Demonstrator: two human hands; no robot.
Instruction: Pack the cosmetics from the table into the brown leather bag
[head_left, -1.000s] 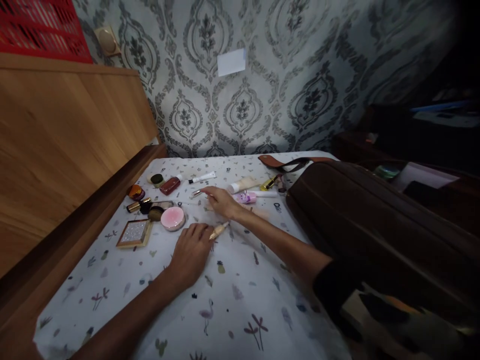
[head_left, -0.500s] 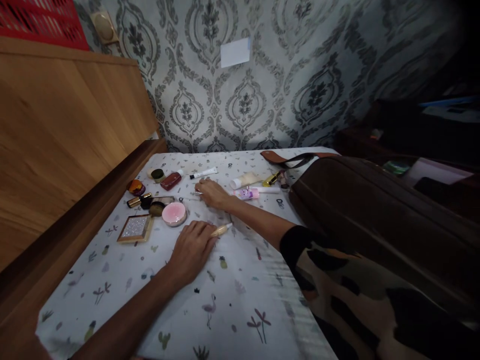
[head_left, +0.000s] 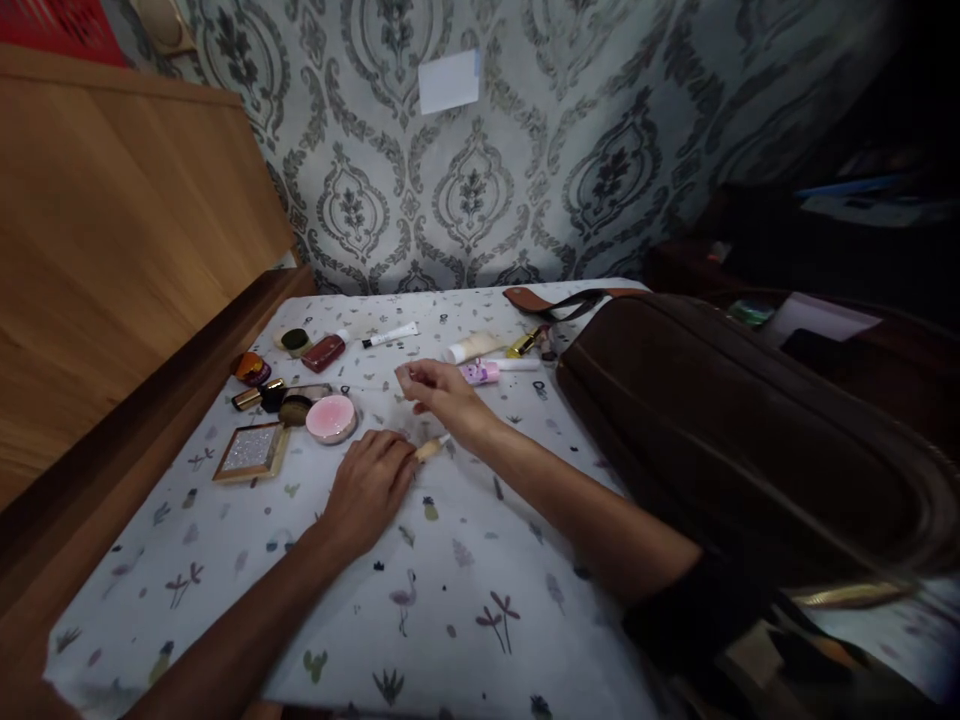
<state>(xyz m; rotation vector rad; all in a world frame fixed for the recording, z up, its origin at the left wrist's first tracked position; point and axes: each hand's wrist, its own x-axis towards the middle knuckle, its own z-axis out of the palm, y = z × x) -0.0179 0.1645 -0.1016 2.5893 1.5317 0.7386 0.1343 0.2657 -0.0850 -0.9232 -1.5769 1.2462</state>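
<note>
My left hand (head_left: 373, 482) rests on the patterned cloth with its fingers closed around a small beige tube (head_left: 430, 449), whose pale tip points right. My right hand (head_left: 448, 395) is beyond it, over the cloth, its fingers curled and thumb drawn in; what sits at the fingertips is too small to make out. Just past that hand lies a pink and purple tube (head_left: 480, 374). A pink round compact (head_left: 331, 419) and a square glitter palette (head_left: 251, 452) lie left of my hands. Behind them are a red bottle (head_left: 324, 352) and a white tube with a black cap (head_left: 391, 335).
A large brown leather bag (head_left: 720, 420) stands along the right side, its strap (head_left: 551, 303) on the cloth. A cream tube (head_left: 474, 347) and a yellow item (head_left: 523, 343) lie near it. A wooden cabinet (head_left: 135, 200) borders the left; a patterned wall (head_left: 525, 170) is behind.
My right hand has lifted from the cloth and drawn back slightly to the right, with its wrist turned. My left hand stays on the beige tube. The whole view has shifted a little.
</note>
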